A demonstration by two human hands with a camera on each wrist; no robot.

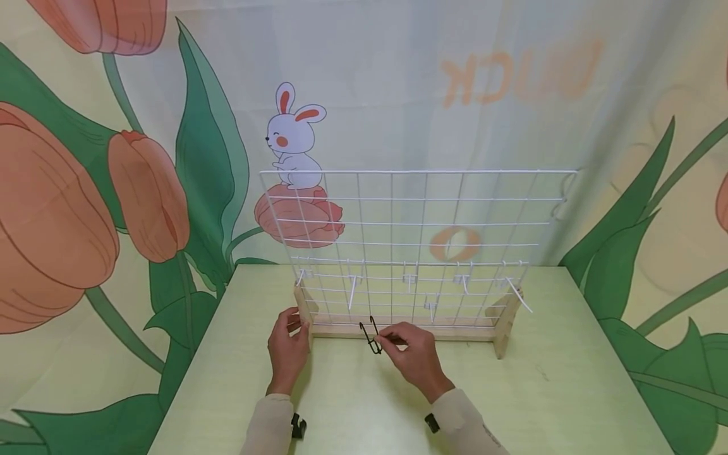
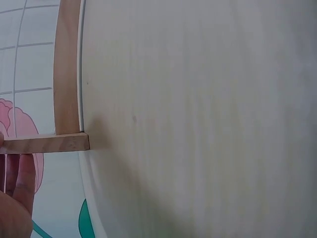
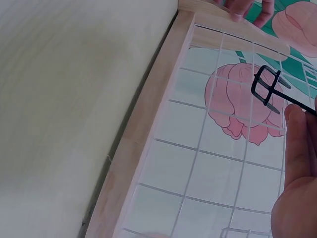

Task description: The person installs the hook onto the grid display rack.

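A white wire grid rack (image 1: pixel 426 243) stands upright on a wooden base with a leg at each end. My left hand (image 1: pixel 288 346) holds the base's left wooden leg (image 2: pixel 47 144), with its thumb and fingers at the leg's edge. Between thumb and fingertips, my right hand (image 1: pixel 414 354) pinches a black wire hook (image 3: pixel 270 89). The hook's two-pronged end sticks out past the fingertips, in front of the grid's lower part. In the right wrist view, that end overlaps the grid wires, and part of its stem is hidden by the hand.
Several white hooks (image 1: pixel 352 292) hang along the lower grid. The wooden crossbar (image 1: pixel 341 331) runs between the legs, and the right leg (image 1: pixel 503 325) stands at the far end. A pale tabletop (image 1: pixel 364 411) lies under everything, and a printed curtain (image 1: pixel 398 95) hangs behind.
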